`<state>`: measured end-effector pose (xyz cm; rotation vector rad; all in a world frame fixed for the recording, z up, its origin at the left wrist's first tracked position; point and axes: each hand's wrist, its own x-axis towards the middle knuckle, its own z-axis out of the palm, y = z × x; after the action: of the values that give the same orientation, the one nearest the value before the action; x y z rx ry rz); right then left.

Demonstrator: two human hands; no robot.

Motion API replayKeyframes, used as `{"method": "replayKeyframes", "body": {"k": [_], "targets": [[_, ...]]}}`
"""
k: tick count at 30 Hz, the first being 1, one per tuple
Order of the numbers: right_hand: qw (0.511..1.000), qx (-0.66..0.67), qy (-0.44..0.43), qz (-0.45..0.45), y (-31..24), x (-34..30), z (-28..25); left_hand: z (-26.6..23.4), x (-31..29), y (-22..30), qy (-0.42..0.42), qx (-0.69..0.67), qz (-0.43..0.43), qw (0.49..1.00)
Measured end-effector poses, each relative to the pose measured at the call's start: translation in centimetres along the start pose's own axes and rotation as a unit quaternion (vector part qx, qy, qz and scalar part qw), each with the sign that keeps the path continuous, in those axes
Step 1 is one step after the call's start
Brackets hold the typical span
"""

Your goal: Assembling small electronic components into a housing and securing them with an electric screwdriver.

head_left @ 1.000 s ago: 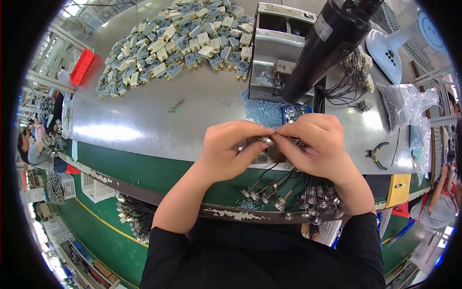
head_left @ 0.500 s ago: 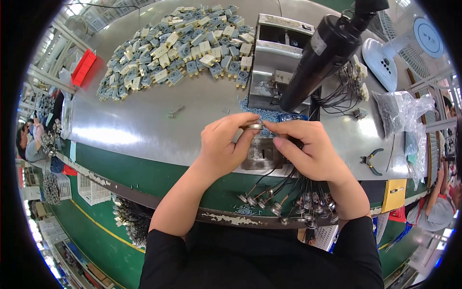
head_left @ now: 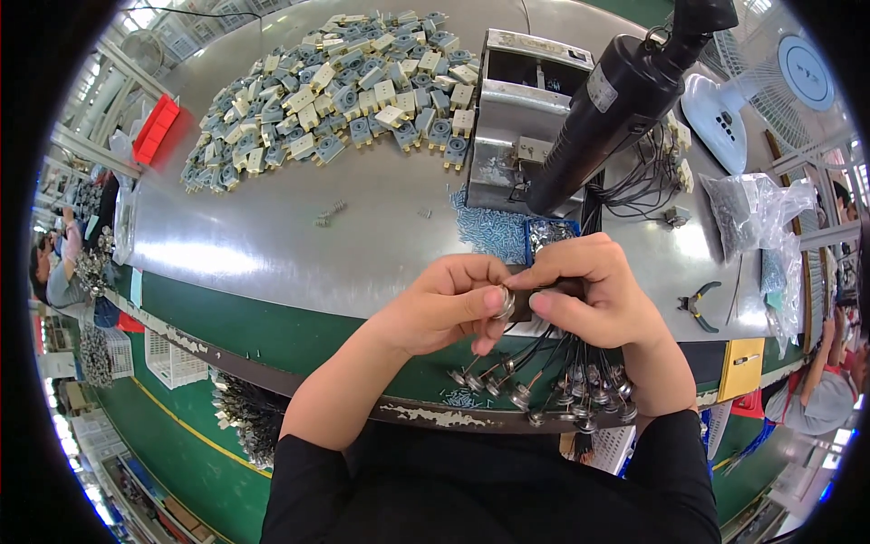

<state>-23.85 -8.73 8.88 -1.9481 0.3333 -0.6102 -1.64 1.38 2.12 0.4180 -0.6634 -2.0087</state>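
My left hand [head_left: 444, 313] is closed, pinching a small round metal disc part [head_left: 506, 304] between thumb and fingers. My right hand [head_left: 594, 295] is closed too, its thumb and forefinger at the disc's right side; what they grip is hidden. Dark metal of a block beneath is mostly covered by the hands. Just below them, a bunch of similar metal discs on black leads [head_left: 580, 390] lies over the green table edge. Beyond my hands are a heap of small bluish screws [head_left: 494, 231] and a blue tray [head_left: 544, 233] of small metal parts.
A large heap of grey and cream switch-like blocks [head_left: 335, 91] covers the far left. A metal fixture [head_left: 507, 136] and a leaning black cylindrical tool [head_left: 603, 113] stand ahead. Pliers [head_left: 700, 306], plastic bags [head_left: 757, 218] and a pale blue fan [head_left: 716, 118] are at right.
Both hands have moved nearer to me, and the disc has come down with them and tilted in my left fingers. The blue tray now shows more fully.
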Motion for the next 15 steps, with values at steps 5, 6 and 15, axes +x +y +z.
{"method": "replayKeyframes", "body": {"k": [5, 6, 15], "targets": [[0.998, -0.008, 0.038, 0.039, -0.1, -0.4, 0.7, 3.1, 0.3, 0.4, 0.177, 0.340, 0.143, 0.913], [0.997, -0.012, 0.061, 0.036, 0.0, -0.4, 1.1, 3.5, 0.5, 0.1, 0.213, 0.488, 0.237, 0.813], [0.996, -0.033, 0.084, 0.029, 0.4, -0.1, 1.5, 2.0, 0.7, -0.1, 0.162, 0.263, 0.204, 0.929]]}}
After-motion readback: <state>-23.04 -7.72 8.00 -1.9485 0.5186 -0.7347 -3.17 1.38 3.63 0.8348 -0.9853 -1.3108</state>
